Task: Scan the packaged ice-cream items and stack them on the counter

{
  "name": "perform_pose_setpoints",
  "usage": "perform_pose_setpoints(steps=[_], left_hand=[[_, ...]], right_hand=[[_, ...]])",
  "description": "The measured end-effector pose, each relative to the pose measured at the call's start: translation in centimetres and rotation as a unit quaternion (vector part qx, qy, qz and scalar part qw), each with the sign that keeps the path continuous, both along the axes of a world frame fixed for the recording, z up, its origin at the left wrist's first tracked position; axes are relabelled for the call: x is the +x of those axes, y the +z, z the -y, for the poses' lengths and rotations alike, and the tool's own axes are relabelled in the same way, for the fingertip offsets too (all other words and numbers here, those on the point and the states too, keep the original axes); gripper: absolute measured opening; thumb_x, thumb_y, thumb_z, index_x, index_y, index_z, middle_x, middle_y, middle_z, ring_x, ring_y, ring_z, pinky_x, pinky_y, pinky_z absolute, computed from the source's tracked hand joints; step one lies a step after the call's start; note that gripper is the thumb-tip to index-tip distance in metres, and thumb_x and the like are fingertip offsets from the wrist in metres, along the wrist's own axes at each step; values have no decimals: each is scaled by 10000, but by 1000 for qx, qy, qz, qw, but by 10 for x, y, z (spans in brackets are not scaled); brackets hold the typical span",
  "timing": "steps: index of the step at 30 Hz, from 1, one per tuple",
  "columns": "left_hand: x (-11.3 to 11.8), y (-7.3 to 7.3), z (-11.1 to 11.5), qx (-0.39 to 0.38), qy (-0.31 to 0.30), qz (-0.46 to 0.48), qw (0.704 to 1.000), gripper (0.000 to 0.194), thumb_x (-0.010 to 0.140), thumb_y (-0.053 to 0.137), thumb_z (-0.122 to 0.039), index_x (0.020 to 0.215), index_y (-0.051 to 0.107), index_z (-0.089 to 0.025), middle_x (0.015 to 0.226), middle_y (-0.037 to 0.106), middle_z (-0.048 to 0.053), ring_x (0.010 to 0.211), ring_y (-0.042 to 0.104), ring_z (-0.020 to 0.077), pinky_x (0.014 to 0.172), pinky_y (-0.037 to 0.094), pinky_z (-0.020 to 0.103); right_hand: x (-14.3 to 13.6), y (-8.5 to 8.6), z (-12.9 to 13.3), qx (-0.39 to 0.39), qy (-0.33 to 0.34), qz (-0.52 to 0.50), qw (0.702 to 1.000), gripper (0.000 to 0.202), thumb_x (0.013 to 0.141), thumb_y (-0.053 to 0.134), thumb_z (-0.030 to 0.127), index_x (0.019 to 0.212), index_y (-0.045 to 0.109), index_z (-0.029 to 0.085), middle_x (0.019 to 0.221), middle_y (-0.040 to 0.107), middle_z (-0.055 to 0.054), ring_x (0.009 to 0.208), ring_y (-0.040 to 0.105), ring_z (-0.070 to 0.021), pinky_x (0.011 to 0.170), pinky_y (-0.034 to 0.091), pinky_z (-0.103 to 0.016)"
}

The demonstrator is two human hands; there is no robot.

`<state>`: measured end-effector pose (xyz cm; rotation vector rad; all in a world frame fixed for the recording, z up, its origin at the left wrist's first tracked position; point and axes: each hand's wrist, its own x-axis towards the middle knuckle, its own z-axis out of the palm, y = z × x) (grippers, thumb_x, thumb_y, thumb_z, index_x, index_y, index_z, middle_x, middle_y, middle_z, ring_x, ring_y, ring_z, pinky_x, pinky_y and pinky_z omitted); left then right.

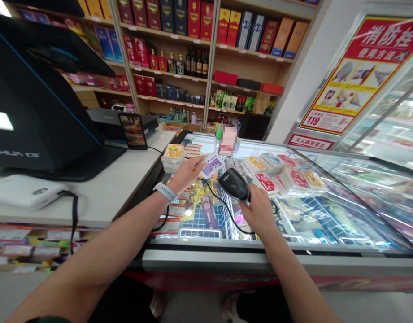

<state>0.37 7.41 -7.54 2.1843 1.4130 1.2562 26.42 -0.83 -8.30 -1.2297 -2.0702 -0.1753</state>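
Observation:
My left hand [185, 174], with a grey watch [165, 192] on its wrist, pinches a flat white-and-purple packet [212, 166] by its left edge. My right hand [259, 208] is wrapped round the handle of a black barcode scanner [233, 184], whose head points up and left toward the packet. A black cord [223, 202] curves below both hands. Both are above the glass lid of a chest freezer [226, 258]. Left of the packet lies a stack of yellow-and-white packets [173, 154]; more red-and-white packets [295, 179] are piled to the right of the scanner.
On the left counter [105, 197] stand a large black checkout terminal [41, 103], a phone [132, 130] on a stand and a white device [28, 192]. Shelves of boxes and bottles [199, 65] rise behind. A pillar with a red sign [364, 74] stands at the right.

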Motion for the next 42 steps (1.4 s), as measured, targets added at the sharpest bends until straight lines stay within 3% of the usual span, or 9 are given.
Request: perform_pose_setpoints(steps=[18,26,30,34,38,42], left_hand=[[1,9,8,5,30,-9,1000,396,887,456,-351,1205,623,-184,1092,701,53,944,633,206,857,471,307],[0,34,22,46,97,-19,994,361,863,500,-332,1154,658,-189,1031,715,44,850,630,187,805,467,292],[-30,57,32,110,193,-23,975,352,861,502,-359,1102,664,-161,1032,698,51,865,612,178,832,455,281],[-88,69,40,176,322,-113,924,339,863,475,-351,1097,648,-177,1011,660,70,903,587,212,839,440,322],[-135,53,42,118,388,-236,883,340,848,468,-365,1061,667,-189,965,640,105,921,574,269,795,429,362],[-143,25,40,33,359,-350,865,325,858,423,-330,984,674,-167,920,629,118,897,573,276,729,418,352]], right_hand=[[-1,3,0,6,-1,0,1000,212,794,504,162,1005,526,164,926,616,-101,904,558,-261,825,399,-396],[1,-1,-2,12,9,2,1000,254,789,512,170,1042,523,167,956,628,-103,913,572,-263,841,398,-403],[1,-2,-2,14,9,5,1000,252,782,509,164,1033,529,164,953,628,-104,913,573,-265,825,401,-397],[1,-1,-1,20,10,0,1000,266,774,517,155,1040,529,157,944,625,-96,903,570,-260,828,399,-388],[1,0,0,16,15,5,1000,256,773,517,155,1029,528,164,920,620,-86,882,565,-256,821,395,-381],[1,0,0,17,14,6,1000,241,773,514,157,1014,527,167,908,616,-83,883,567,-257,815,393,-378]])
